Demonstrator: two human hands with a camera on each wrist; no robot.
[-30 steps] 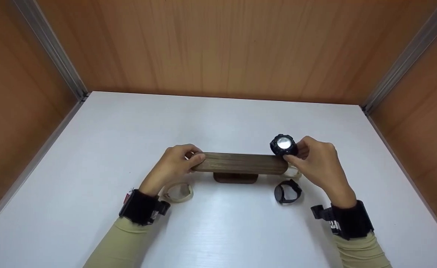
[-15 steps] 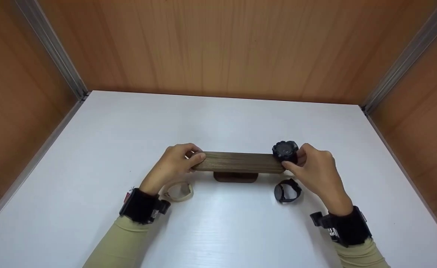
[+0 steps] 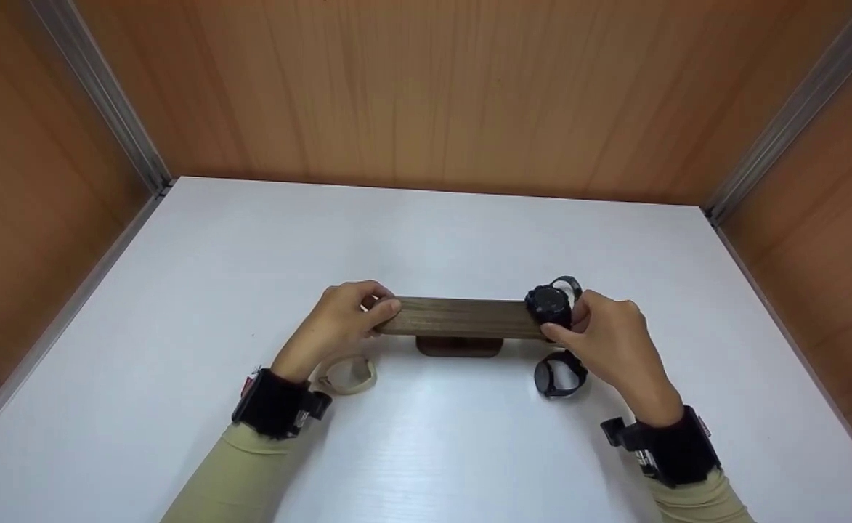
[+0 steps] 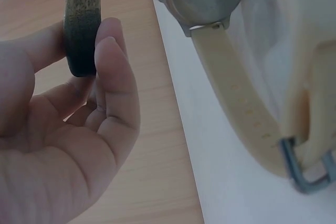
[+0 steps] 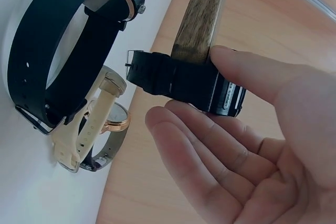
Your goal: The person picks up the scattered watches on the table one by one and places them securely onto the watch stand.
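A dark wooden bar [image 3: 462, 317] stands on a small base [image 3: 459, 346] on the white table [image 3: 426, 450]. My left hand [image 3: 376, 311] grips the bar's left end [image 4: 82, 24] between thumb and fingers. My right hand [image 3: 565, 321] pinches a chunky black watch [image 3: 550, 303], whose strap is looped round the bar's right end. In the right wrist view the thumb [image 5: 252, 77] presses on this black watch [image 5: 184, 80] against the bar [image 5: 202, 14], with the other fingers [image 5: 210, 150] curved below it.
A slim black watch [image 3: 560, 374] lies on the table below the bar's right end, with a beige-strapped, rose-gold-cased watch [image 5: 105, 124] beside it. A beige watch [image 3: 346, 374] lies by my left wrist. Wooden walls [image 3: 426, 87] enclose the table on three sides.
My right hand has lowered the chunky black watch and slid it leftward onto the bar's right end; its face no longer tilts up. The left hand has stayed on the bar.
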